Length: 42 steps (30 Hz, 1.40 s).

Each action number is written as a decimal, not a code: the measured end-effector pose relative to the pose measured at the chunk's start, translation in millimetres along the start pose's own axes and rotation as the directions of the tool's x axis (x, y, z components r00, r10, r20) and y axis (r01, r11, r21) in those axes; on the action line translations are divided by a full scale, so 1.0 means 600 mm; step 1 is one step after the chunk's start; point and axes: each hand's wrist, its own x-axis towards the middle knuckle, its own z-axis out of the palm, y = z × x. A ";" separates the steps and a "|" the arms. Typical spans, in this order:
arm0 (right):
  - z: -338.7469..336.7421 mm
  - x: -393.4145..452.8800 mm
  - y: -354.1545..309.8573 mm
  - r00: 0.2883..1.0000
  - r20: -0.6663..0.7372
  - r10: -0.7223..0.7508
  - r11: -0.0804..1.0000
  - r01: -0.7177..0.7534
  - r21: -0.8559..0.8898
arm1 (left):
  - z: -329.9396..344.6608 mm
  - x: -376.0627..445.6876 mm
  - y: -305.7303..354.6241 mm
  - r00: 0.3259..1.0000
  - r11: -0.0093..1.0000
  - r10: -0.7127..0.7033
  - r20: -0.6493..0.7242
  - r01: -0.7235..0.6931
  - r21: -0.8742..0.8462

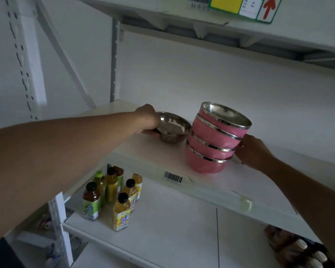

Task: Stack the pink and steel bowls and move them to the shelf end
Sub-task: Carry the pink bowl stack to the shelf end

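Pink bowls (211, 147): four bowls with steel rims, nested one in another, standing on the middle shelf (162, 155) near its front edge. The stack leans a little, the top bowl tilted toward the left.
Steel bowl (171, 127): just to the left of the pink stack, its rim very near or touching the stack; it is tilted, with the opening toward the camera.
Left hand (148, 119): it holds the steel bowl at the left side of the rim, the fingers closed around the edge, with the thumb under the bowl.
Right hand (253, 149): it is pressed against the right side of the pink stack, at the two lower bowls. The fingers are curved on the stack, but how firm the hold is I cannot tell.
Lower shelf (172, 229): a group of drink bottles (112, 196) with black caps and one green cap stands at the left part.
Barcode label (173, 177): on the front edge of the middle shelf, below the bowls.
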 end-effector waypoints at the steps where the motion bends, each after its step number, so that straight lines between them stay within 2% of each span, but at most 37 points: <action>1: 0.002 0.000 0.002 1.000 0.003 -0.007 1.000 0.007 -0.004 | -0.008 -0.001 -0.007 1.000 1.000 -0.005 -0.008 0.005 -0.002; 10: 0.012 0.008 0.042 0.995 0.002 -0.100 0.991 0.100 0.088 | -0.062 -0.089 -0.066 0.985 0.988 -0.146 -0.092 0.141 -0.060; 14: 0.003 0.002 0.065 0.987 0.011 -0.161 0.983 0.159 0.096 | -0.068 -0.182 -0.066 0.965 0.981 -0.188 -0.185 0.175 -0.081; 18: -0.003 -0.014 0.085 0.953 0.020 -0.303 0.953 0.303 0.015 | -0.039 -0.293 -0.061 0.938 0.970 -0.235 -0.254 0.209 -0.124; 21: -0.007 -0.044 0.092 0.935 0.046 -0.351 0.936 0.350 0.040 | -0.010 -0.366 -0.051 0.918 0.964 -0.260 -0.299 0.228 -0.138; 29: -0.046 -0.144 0.096 0.899 0.041 -0.437 0.897 0.432 0.096 | 0.036 -0.504 -0.009 0.922 0.964 -0.263 -0.286 0.238 -0.117; 37: -0.095 -0.255 0.113 0.934 0.059 -0.353 0.935 0.350 0.057 | 0.078 -0.558 -0.011 0.960 0.966 -0.214 -0.182 0.180 -0.183; 42: -0.127 -0.330 0.133 0.948 0.046 -0.314 0.949 0.314 0.024 | 0.143 -0.559 -0.011 0.978 0.966 -0.166 -0.128 0.135 -0.220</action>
